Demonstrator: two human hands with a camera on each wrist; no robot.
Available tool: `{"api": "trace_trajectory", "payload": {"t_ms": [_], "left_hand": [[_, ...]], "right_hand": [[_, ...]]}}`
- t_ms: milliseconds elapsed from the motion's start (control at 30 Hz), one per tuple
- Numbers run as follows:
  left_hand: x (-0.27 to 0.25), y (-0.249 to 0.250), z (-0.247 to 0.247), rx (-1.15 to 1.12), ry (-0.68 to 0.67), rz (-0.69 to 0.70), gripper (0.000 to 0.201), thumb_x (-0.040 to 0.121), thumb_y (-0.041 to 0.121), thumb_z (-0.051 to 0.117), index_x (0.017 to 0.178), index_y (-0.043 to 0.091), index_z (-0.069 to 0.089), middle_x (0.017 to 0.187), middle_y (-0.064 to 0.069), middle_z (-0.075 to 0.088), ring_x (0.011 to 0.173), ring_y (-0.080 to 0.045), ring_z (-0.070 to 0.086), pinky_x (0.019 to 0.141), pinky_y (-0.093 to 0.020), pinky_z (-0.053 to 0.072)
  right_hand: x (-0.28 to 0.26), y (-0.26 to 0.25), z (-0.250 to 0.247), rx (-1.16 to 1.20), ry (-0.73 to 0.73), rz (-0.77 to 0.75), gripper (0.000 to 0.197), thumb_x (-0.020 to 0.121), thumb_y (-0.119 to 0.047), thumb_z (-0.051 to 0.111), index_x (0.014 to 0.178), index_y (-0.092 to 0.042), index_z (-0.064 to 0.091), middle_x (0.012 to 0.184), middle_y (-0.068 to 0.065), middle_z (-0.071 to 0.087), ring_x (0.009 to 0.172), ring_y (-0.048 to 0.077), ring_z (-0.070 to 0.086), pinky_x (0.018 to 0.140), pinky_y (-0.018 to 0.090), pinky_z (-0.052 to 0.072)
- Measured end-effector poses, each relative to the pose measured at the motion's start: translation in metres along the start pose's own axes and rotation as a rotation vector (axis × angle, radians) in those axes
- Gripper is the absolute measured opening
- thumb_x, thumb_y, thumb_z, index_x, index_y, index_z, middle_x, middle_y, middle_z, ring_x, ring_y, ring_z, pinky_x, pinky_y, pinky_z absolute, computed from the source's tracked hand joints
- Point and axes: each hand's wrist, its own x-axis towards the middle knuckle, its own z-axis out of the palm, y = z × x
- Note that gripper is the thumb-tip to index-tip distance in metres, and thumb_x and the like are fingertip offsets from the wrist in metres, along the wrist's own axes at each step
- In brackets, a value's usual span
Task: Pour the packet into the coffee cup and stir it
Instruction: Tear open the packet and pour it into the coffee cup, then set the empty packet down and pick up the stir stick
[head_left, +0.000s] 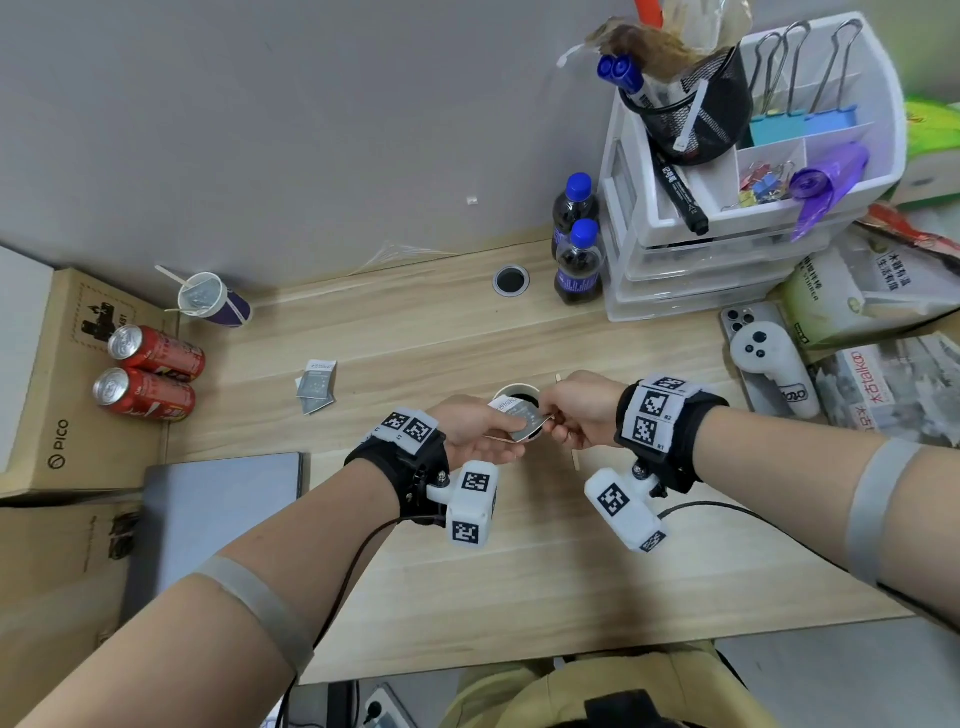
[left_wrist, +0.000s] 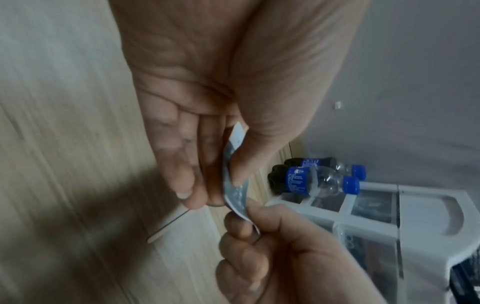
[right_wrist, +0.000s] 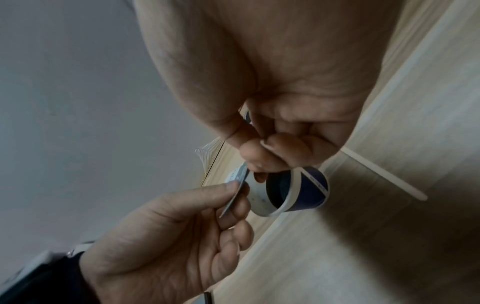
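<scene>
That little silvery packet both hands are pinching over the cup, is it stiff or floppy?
Probably floppy: the small silver-grey foil packet visibly curves between the left hand and the right hand. It likely weighs little, since fingertip pinches alone hold it above the white paper coffee cup. The glossy foil may be somewhat slippery.

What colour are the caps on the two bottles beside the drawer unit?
Blue caps on both; the head view shows them best.
</scene>
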Motion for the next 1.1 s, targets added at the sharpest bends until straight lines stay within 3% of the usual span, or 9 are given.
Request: {"api": "trace_trajectory", "payload": {"t_ms": [133,300,467,600,733,900,1033,1100], "left_hand": [[-0.001,-0.001,-0.002,0.068,0.016,0.078,0.022,0.097,0.015,0.061,0.117,0.005,0.064,0.089,-0.012,0.073,0.069,-0.02,0.072,0.057,-0.024,0.058],[-0.006,0.0,-0.007,0.18,0.041,0.149,0.023,0.096,0.017,0.065,0.117,0.008,0.064,0.09,-0.01,0.075,0.065,-0.018,0.071,0.062,-0.025,0.058],[-0.006,0.0,-0.012,0.298,0.097,0.252,0.023,0.092,0.013,0.07,0.114,0.007,0.068,0.089,-0.013,0.076,0.062,-0.016,0.071,0.059,-0.024,0.06],[-0.007,0.002,-0.015,0.366,0.148,0.278,0.013,0.091,0.009,0.068,0.104,0.008,0.069,0.08,-0.009,0.074,0.058,-0.013,0.069,0.061,-0.025,0.06],[-0.009,0.003,-0.018,0.355,0.148,0.295,0.014,0.091,0.008,0.069,0.105,0.005,0.07,0.078,-0.008,0.072,0.057,-0.009,0.063,0.063,-0.024,0.057],[-0.013,0.004,-0.016,0.246,0.086,0.334,0.01,0.092,0.008,0.069,0.101,0.003,0.069,0.073,-0.006,0.071,0.057,-0.011,0.062,0.061,-0.023,0.054],[-0.017,0.002,-0.018,0.19,0.027,0.335,0.003,0.096,0.009,0.065,0.095,0.008,0.067,0.078,-0.009,0.074,0.061,-0.013,0.071,0.065,-0.024,0.06],[-0.019,0.001,-0.018,0.155,0.013,0.332,0.003,0.096,0.007,0.064,0.096,0.007,0.066,0.083,-0.014,0.073,0.061,-0.014,0.073,0.064,-0.024,0.06]], "right_hand": [[-0.001,-0.002,-0.007,-0.104,0.018,-0.071,0.015,0.092,-0.003,0.047,0.086,-0.004,0.06,0.059,0.005,0.052,0.039,0.01,0.045,0.042,0.02,0.035],[-0.003,-0.003,-0.013,-0.211,0.097,-0.21,0.019,0.093,0.001,0.044,0.098,-0.013,0.056,0.062,0.007,0.059,0.047,0.013,0.051,0.045,0.022,0.04],[-0.003,-0.005,-0.014,-0.303,0.161,-0.303,0.005,0.089,-0.006,0.059,0.087,-0.009,0.061,0.06,0.009,0.064,0.043,0.01,0.053,0.045,0.018,0.042],[-0.002,-0.011,-0.018,-0.226,0.145,-0.383,0.007,0.084,0.0,0.066,0.08,-0.005,0.067,0.063,0.011,0.066,0.056,0.016,0.06,0.055,0.021,0.05],[-0.004,-0.014,-0.014,-0.125,0.048,-0.438,0.011,0.087,0.003,0.064,0.084,-0.006,0.069,0.065,0.01,0.064,0.058,0.016,0.059,0.067,0.03,0.054],[-0.002,-0.015,-0.003,-0.206,0.046,-0.46,0.014,0.081,0.001,0.072,0.09,-0.007,0.064,0.068,0.012,0.068,0.061,0.019,0.063,0.06,0.024,0.053],[0.001,-0.013,-0.002,-0.247,0.057,-0.46,0.026,0.076,-0.005,0.079,0.097,-0.007,0.064,0.072,0.003,0.07,0.068,0.017,0.066,0.073,0.028,0.055],[0.001,-0.013,0.0,-0.253,0.081,-0.472,0.033,0.076,-0.008,0.081,0.102,-0.008,0.062,0.072,-0.001,0.068,0.067,0.014,0.064,0.071,0.025,0.052]]}}
